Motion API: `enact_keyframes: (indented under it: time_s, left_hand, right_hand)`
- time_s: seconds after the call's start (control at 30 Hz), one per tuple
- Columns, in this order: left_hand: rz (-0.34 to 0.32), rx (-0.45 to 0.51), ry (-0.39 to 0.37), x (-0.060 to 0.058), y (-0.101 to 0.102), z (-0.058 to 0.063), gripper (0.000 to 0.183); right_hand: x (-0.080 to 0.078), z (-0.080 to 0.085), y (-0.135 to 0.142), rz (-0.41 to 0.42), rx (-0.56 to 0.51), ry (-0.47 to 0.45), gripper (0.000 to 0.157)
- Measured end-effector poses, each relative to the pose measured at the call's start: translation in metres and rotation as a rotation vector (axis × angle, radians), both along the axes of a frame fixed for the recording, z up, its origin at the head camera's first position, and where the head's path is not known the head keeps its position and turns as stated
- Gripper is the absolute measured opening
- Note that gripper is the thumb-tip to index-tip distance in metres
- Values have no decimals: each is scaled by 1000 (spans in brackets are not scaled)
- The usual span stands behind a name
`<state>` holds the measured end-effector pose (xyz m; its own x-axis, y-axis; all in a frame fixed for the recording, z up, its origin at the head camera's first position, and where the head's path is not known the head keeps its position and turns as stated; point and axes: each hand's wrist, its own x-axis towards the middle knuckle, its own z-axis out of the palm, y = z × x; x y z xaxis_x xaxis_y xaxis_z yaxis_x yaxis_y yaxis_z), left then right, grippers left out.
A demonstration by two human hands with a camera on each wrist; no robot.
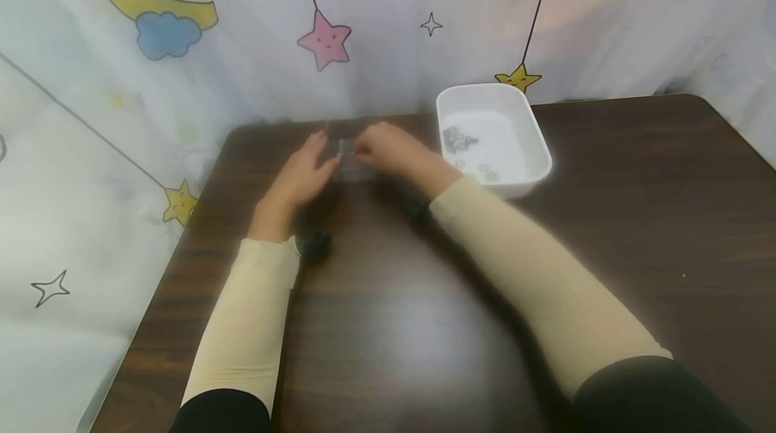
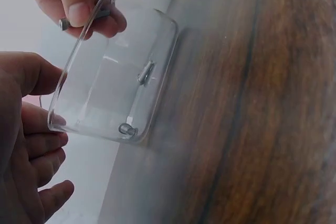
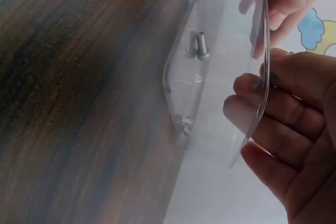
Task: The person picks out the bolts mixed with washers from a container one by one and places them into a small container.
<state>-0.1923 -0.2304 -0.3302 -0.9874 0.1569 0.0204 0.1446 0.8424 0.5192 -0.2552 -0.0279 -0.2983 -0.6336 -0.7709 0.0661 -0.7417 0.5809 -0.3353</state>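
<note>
Head view: clear plastic box (image 1: 351, 172) at 11 o'clock on the dark wood-grain table (image 1: 388, 332), between the hands; left hand (image 1: 303, 174) toward 10 o'clock, fingers fairly straight and spread, thumb by the box; right hand (image 1: 391, 145) at 12, blurry, fingers bunched; white bin (image 1: 536, 157) at 2 o'clock with small metal hardware (image 1: 459, 140) plus pale roundish bits along its near edge, too small to identify. Left wrist view: left hand at 8–9 o'clock, fingers apart, thumb and index tips at the box rim, looks more like steadying than clamping; right hand at 10–11, thumb and finger pinching one bolt (image 2: 64, 23) at the rim; can't tell whether it's over the mouth or just outside the wall. Inside the box, one bolt lies at 3 o'clock, another (image 2: 126, 129) at 5–6. Right wrist view: right hand at 3–4 o'clock, pinched bolt showing through the box wall; left hand at 1–2 along the rim; loose bolt (image 3: 202, 46) at 11 inside the box, another around 7–8, blurry. To do this well, I'd keep left-hand pressure light so the thin box doesn't skid or tip, get the pinch clear of the rim, and release low to limit bounce.
</note>
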Motion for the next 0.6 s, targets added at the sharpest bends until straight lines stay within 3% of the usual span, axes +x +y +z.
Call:
enact_keyframes:
  time_s: [0.6]
  left_hand:
    - [-26, 28, 10, -2, -5, -6, 68]
  right_hand:
    - [3, -7, -3, -13, 82, -15, 18]
